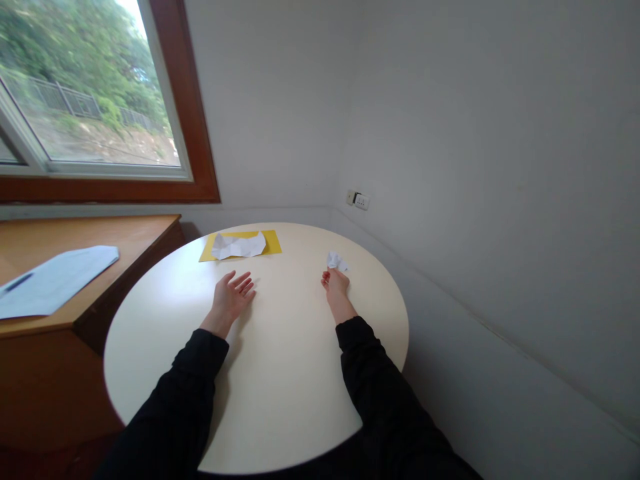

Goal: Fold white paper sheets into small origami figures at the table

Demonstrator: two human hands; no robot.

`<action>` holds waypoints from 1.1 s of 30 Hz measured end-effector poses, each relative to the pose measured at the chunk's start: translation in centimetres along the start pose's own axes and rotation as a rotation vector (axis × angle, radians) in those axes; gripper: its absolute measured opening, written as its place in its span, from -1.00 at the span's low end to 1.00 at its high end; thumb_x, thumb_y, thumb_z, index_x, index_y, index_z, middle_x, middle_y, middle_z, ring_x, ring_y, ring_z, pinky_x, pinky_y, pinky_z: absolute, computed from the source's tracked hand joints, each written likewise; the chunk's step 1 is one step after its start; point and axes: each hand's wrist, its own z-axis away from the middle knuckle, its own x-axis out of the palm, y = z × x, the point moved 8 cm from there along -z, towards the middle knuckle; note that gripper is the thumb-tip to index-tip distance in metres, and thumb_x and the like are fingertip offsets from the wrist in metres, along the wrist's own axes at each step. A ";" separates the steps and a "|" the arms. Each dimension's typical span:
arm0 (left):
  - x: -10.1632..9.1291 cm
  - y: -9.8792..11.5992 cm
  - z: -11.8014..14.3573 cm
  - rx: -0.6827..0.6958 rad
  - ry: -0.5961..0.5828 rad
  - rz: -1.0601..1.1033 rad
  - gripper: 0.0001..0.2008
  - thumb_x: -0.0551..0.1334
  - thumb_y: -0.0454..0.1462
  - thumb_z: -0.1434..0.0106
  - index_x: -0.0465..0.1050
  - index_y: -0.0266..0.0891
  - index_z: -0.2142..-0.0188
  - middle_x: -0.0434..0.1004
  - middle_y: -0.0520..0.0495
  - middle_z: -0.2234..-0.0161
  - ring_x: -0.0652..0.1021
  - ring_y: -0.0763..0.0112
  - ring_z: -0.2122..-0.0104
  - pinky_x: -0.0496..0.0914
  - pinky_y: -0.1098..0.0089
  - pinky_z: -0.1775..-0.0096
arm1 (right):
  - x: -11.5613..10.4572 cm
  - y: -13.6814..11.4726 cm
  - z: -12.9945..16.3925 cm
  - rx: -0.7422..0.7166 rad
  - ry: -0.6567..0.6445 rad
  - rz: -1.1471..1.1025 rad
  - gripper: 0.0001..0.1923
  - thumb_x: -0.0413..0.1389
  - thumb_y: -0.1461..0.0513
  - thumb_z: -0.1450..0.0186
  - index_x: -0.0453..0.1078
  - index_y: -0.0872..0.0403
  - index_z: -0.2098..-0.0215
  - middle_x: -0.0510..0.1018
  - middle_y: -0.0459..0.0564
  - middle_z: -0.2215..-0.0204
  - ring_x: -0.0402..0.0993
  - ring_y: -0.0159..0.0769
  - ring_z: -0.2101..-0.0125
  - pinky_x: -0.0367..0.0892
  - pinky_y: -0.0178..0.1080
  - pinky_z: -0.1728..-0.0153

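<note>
two hands on a round table, small paper wad at the right fingertips

i am logging the right hand (336,283) first: it is resting on the round white table (280,400) with its fingers bunched narrow, and they are pinching or touching a small crumpled paper wad (337,261) just beyond the fingertips; i cannot tell whether the wad is being gripped or only touched. the left hand (231,297) is lying wide and palm up, fingers spread, holding nothing. just ahead of the left fingertips, apart from them, a crumpled white sheet (239,245) is lying on a flat yellow sheet (273,241). well off to the left of the left hand, a wooden desk (100,233) is carrying a pale paper (55,280) with a dark pen (17,283) on it.
</note>
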 end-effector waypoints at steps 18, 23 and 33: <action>-0.7 0.0 -0.4 0.012 0.053 0.002 -0.72 0.04 -0.22 -0.13 0.39 -0.35 0.25 0.33 -0.19 0.32 0.43 0.36 0.35 0.38 0.39 0.36 | 0.5 0.6 -0.6 0.059 -0.142 0.132 -0.84 0.06 0.42 -0.09 0.20 0.12 0.58 0.42 -0.04 0.67 0.44 -0.41 0.59 0.43 -0.39 0.53; -0.9 0.1 -0.4 0.013 0.069 0.015 -0.73 0.05 -0.22 -0.12 0.38 -0.32 0.25 0.33 -0.18 0.33 0.43 0.36 0.35 0.38 0.38 0.37 | 1.1 0.4 -0.2 0.033 -0.194 0.201 -0.86 0.04 0.43 -0.09 0.24 0.15 0.58 0.43 -0.03 0.69 0.45 -0.40 0.58 0.43 -0.36 0.51; -2.0 0.5 -0.7 0.052 0.123 0.046 -0.80 0.07 -0.27 -0.11 0.37 -0.32 0.31 0.33 -0.12 0.42 0.41 0.41 0.43 0.34 0.42 0.42 | 4.0 1.8 2.1 -0.152 -0.349 0.531 -0.91 0.09 0.40 0.03 0.34 0.15 0.66 0.38 -0.13 0.82 0.29 -0.46 0.76 0.19 -0.44 0.73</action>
